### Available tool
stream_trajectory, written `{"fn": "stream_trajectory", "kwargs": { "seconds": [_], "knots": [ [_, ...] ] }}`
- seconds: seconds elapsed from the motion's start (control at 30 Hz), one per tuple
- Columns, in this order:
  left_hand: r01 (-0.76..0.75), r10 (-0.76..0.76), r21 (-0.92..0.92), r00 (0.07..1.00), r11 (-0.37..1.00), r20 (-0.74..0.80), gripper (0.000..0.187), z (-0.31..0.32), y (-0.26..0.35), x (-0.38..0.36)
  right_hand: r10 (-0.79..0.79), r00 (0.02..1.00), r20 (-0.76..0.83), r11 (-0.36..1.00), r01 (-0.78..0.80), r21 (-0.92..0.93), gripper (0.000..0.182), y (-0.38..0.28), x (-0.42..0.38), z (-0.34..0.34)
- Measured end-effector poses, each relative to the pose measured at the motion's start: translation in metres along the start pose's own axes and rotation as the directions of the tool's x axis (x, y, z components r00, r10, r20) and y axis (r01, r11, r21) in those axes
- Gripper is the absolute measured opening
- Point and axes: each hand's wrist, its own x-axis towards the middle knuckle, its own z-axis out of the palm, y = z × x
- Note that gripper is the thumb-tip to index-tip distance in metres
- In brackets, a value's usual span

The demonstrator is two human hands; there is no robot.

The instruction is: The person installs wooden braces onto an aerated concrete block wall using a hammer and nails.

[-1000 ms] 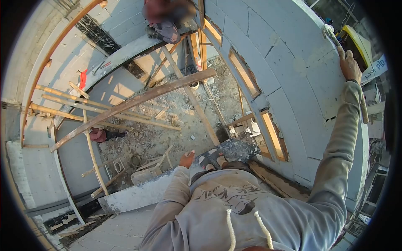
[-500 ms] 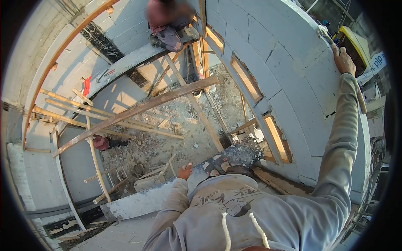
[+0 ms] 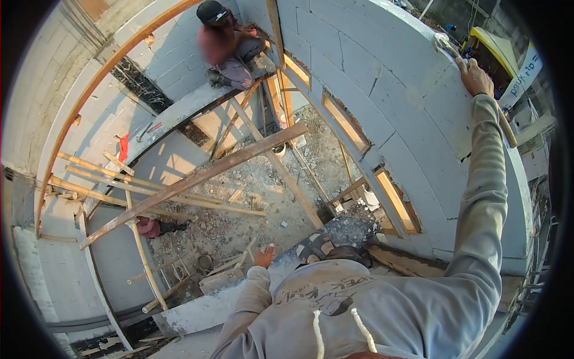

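Note:
My right hand (image 3: pixel 476 78) is closed around the wooden handle of a tool, at the top edge of the pale block wall (image 3: pixel 412 90). The tool's whitish, crusted head (image 3: pixel 441 42) lies at the wall's rim, and its handle (image 3: pixel 507 127) runs back beside my forearm. Lower down, my left hand (image 3: pixel 263 256) hangs in front of my body with its fingers curled, and nothing shows in it. Close by it are my sandalled feet (image 3: pixel 312 247) on a grey concrete ledge (image 3: pixel 197 316).
A co-worker (image 3: pixel 222 48) in a dark cap crouches on the far ledge. Another person (image 3: pixel 149 227) is down on the rubble-strewn floor. A long plank (image 3: pixel 197 182) and several bamboo poles (image 3: pixel 149 186) cross the drop below. Wooden window frames (image 3: pixel 347 122) are set in the wall.
The view has shifted slightly, moving the wall and my right hand a little left in the picture. My grip stays at the wall top. The crouching co-worker's cap has come into view.

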Motion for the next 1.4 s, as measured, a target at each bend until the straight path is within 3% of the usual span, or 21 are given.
{"fn": "stream_trajectory", "kwargs": {
  "seconds": [0.23, 0.6, 1.0, 1.27, 1.33, 1.4],
  "knots": [
    [-0.021, 0.021, -0.001, 1.0, 1.0, 0.022, 0.074, 0.0, -0.007, -0.001, 0.037, 0.995, 0.091, 0.999, -0.036, -0.022, 0.068, -0.005, -0.001, -0.006],
    [-0.011, 0.011, 0.044, 1.0, 0.999, -0.008, 0.063, -0.009, -0.002, -0.008, 0.034, 0.998, 0.048, 0.999, -0.033, -0.021, 0.068, 0.001, 0.004, 0.003],
    [-0.018, 0.019, -0.018, 1.0, 1.0, 0.023, 0.071, -0.012, -0.012, 0.0, 0.019, 0.999, 0.048, 1.0, -0.018, -0.018, 0.067, 0.001, 0.004, 0.002],
    [0.008, -0.009, 0.013, 0.999, 1.0, 0.042, 0.065, -0.012, -0.006, -0.001, 0.028, 0.996, 0.088, 1.0, -0.026, -0.016, 0.07, 0.002, 0.005, 0.002],
    [0.015, -0.015, 0.018, 0.999, 1.0, 0.03, 0.064, -0.012, -0.009, -0.001, 0.027, 0.999, 0.036, 0.999, -0.026, -0.028, 0.07, 0.003, 0.007, 0.007],
    [-0.141, 0.146, -0.065, 0.987, 0.988, 0.069, 0.062, -0.012, -0.008, -0.004, 0.017, 0.999, 0.027, 1.0, -0.016, -0.023, 0.07, 0.004, 0.005, 0.006]
  ]
}}
